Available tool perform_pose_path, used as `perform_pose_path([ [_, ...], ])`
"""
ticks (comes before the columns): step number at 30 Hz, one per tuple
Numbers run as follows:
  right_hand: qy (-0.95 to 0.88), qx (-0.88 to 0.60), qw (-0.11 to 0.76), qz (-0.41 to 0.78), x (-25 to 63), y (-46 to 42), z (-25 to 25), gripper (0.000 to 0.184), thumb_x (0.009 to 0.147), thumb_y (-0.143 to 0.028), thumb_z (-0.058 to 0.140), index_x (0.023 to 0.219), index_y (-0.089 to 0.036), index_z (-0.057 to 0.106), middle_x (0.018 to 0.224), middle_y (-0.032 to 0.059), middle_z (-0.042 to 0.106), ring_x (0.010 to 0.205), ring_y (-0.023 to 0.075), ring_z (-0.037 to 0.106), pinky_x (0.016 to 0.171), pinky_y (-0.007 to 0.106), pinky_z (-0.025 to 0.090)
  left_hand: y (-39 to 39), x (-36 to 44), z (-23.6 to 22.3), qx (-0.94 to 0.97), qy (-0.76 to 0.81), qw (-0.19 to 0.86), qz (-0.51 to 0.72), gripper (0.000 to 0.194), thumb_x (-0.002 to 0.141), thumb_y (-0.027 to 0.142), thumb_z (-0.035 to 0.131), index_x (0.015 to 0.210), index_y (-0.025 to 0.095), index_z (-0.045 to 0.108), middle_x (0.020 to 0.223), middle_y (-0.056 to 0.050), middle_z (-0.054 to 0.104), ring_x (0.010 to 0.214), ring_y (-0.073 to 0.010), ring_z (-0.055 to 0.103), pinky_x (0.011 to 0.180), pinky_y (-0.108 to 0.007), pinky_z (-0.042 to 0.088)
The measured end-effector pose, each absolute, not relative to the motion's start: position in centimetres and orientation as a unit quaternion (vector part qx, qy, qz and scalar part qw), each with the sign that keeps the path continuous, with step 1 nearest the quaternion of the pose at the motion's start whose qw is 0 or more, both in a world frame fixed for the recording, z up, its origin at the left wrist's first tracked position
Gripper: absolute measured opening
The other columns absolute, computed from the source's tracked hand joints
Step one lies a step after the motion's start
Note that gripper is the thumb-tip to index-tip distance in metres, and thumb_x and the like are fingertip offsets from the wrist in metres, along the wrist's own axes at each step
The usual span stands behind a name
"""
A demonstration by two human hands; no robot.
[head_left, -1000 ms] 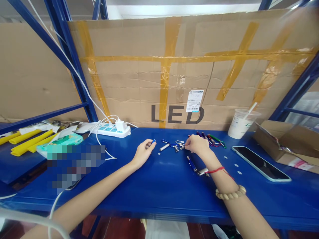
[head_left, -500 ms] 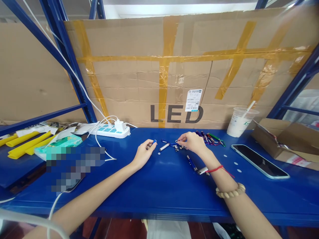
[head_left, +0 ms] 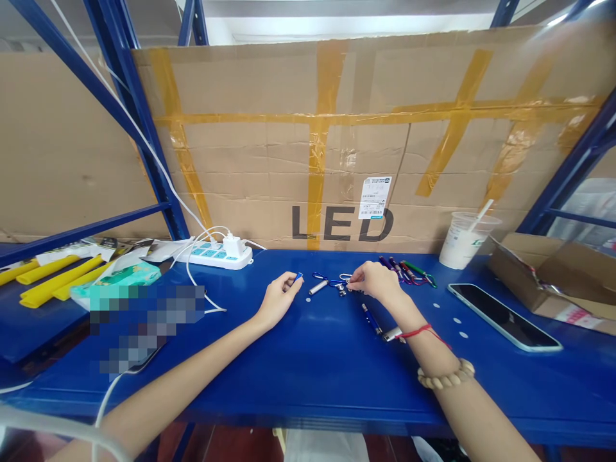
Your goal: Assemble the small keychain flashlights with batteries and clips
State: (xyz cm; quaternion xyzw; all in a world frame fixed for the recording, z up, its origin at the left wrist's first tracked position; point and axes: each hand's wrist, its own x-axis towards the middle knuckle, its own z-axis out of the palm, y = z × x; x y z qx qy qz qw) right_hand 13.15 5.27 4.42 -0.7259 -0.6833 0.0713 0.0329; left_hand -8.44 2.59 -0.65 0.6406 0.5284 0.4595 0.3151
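Note:
My left hand (head_left: 280, 296) is closed around a small blue piece (head_left: 298, 277); only its end shows between thumb and finger, so its kind is unclear. To the right, my right hand (head_left: 373, 281) reaches down with fingers pinched at a cluster of small metal parts (head_left: 342, 289). What those fingertips hold, if anything, is hidden. A silver cylinder (head_left: 318, 287) and blue carabiner clips (head_left: 337, 283) lie between the hands. Below my right hand are a blue pen-like tube (head_left: 371, 319) and a silver piece (head_left: 392, 334) partly behind the wrist.
Several coloured tubes with clips (head_left: 409, 272) lie behind my right hand. Farther right are a phone (head_left: 503, 316), a plastic cup (head_left: 466, 240) with a straw and an open cardboard box (head_left: 553, 276). A power strip (head_left: 216, 255), its cables and yellow sleeves (head_left: 67, 282) occupy the left.
My right fingertips have shifted slightly right and down, toward the small metal parts, and a silver loop now shows beside them. My left hand keeps the blue piece. The view has tilted slightly.

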Motion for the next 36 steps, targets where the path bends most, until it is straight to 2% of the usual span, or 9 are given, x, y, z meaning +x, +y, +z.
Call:
perform_pose_path([
  [7, -0.679, -0.73, 0.027, 0.073, 13.1, 5.4, 4.3, 0.025, 0.078, -0.038, 0.065, 0.103, -0.035, 0.063, 0.093, -0.002, 0.047, 0.075, -0.0038, 0.046, 0.08, 0.004, 0.038, 2.6, -8.5, -0.7, 0.644, 0.529, 0.311, 0.457, 0.034, 0.079, 0.045, 0.047, 0.089, 0.014, 0.058, 0.07, -0.001, 0.05, 0.059, -0.01, 0.043, 0.051, -0.021, 0.033],
  [11, -0.675, -0.735, 0.035, 0.052, 13.2, 5.5, 4.1, 0.028, 0.076, -0.04, 0.067, 0.103, -0.035, 0.063, 0.095, -0.0009, 0.046, 0.085, 0.0002, 0.047, 0.087, 0.009, 0.039, 2.7, -8.5, -0.8, 0.647, 0.523, 0.304, 0.463, 0.034, 0.078, 0.046, 0.048, 0.087, 0.015, 0.058, 0.068, 0.0, 0.049, 0.059, -0.0099, 0.044, 0.053, -0.021, 0.034],
  [14, -0.671, -0.74, 0.032, 0.037, 13.2, 5.6, 4.1, 0.034, 0.075, -0.043, 0.067, 0.107, -0.032, 0.063, 0.095, 0.0012, 0.046, 0.088, 0.0004, 0.046, 0.089, 0.008, 0.039, 2.7, -8.5, -0.9, 0.65, 0.519, 0.303, 0.466, 0.034, 0.078, 0.046, 0.048, 0.086, 0.015, 0.059, 0.069, 0.0, 0.05, 0.06, -0.0099, 0.044, 0.056, -0.022, 0.035],
  [17, -0.672, -0.739, 0.032, 0.032, 13.3, 5.6, 4.1, 0.037, 0.075, -0.043, 0.067, 0.108, -0.027, 0.064, 0.092, 0.0038, 0.046, 0.086, -0.0011, 0.046, 0.088, 0.005, 0.038, 2.6, -8.5, -0.9, 0.654, 0.517, 0.303, 0.463, 0.033, 0.079, 0.045, 0.048, 0.087, 0.015, 0.059, 0.07, 0.0, 0.051, 0.06, -0.0098, 0.044, 0.056, -0.022, 0.035],
  [25, -0.681, -0.731, 0.028, 0.035, 13.0, 5.1, 4.5, 0.029, 0.076, -0.027, 0.065, 0.104, -0.022, 0.066, 0.083, 0.0039, 0.047, 0.07, -0.0057, 0.043, 0.078, -0.001, 0.036, 2.5, -8.4, -0.9, 0.66, 0.513, 0.297, 0.462, 0.033, 0.079, 0.045, 0.048, 0.088, 0.015, 0.06, 0.07, 0.0, 0.052, 0.059, -0.0095, 0.044, 0.055, -0.021, 0.035],
  [27, -0.683, -0.729, 0.036, 0.034, 13.1, 5.3, 4.4, 0.028, 0.076, -0.028, 0.065, 0.104, -0.022, 0.067, 0.084, 0.0034, 0.047, 0.07, -0.0058, 0.042, 0.076, -0.002, 0.034, 2.5, -8.4, -0.9, 0.662, 0.513, 0.291, 0.463, 0.033, 0.08, 0.045, 0.048, 0.09, 0.016, 0.06, 0.072, 0.0, 0.052, 0.06, -0.0095, 0.044, 0.057, -0.021, 0.036],
  [29, -0.691, -0.72, 0.065, 0.026, 13.2, 5.6, 4.2, 0.026, 0.079, -0.033, 0.064, 0.103, -0.024, 0.066, 0.088, 0.002, 0.048, 0.072, -0.0055, 0.042, 0.073, -0.003, 0.032, 2.4, -8.4, -0.9, 0.662, 0.514, 0.284, 0.467, 0.033, 0.08, 0.044, 0.048, 0.092, 0.016, 0.06, 0.075, -0.001, 0.053, 0.061, -0.0094, 0.045, 0.059, -0.022, 0.037],
  [32, -0.715, -0.682, 0.154, 0.01, 13.1, 6.0, 3.7, 0.025, 0.084, -0.04, 0.059, 0.105, -0.026, 0.065, 0.092, -0.0011, 0.047, 0.073, -0.0064, 0.041, 0.065, -0.004, 0.027, 2.3, -8.3, -0.8, 0.667, 0.506, 0.28, 0.469, 0.033, 0.081, 0.043, 0.047, 0.092, 0.015, 0.061, 0.081, -0.002, 0.056, 0.062, -0.0091, 0.046, 0.061, -0.022, 0.037],
  [36, -0.764, -0.577, 0.285, 0.051, 11.9, 5.8, 3.2, 0.032, 0.087, -0.043, 0.054, 0.107, -0.02, 0.065, 0.093, -0.001, 0.047, 0.067, -0.0094, 0.039, 0.057, -0.004, 0.021, 2.1, -8.2, -0.6, 0.691, 0.479, 0.288, 0.458, 0.032, 0.084, 0.04, 0.043, 0.092, 0.015, 0.061, 0.075, -0.001, 0.056, 0.06, -0.0089, 0.047, 0.061, -0.021, 0.038],
])
